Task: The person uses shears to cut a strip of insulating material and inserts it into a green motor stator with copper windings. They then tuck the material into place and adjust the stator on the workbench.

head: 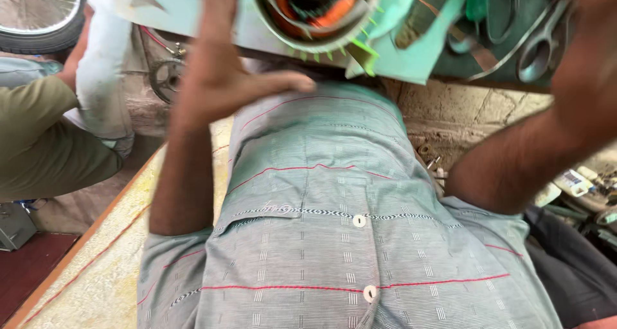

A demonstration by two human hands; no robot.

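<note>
Head view: left hand [222,65] spread against worktop [173,10], right hand's state untellable; stator [315,10] at 12 o'clock could slide off.

The left arm is raised steeply from the lower left, its forearm bare below a short grey sleeve. The left hand [222,65] is seen from the back, the thumb stretched out to the right and the fingers cut off by the upper edge. The right forearm is lifted from the right; the right hand [594,20] is largely out of frame, its grip not discernible.
</note>
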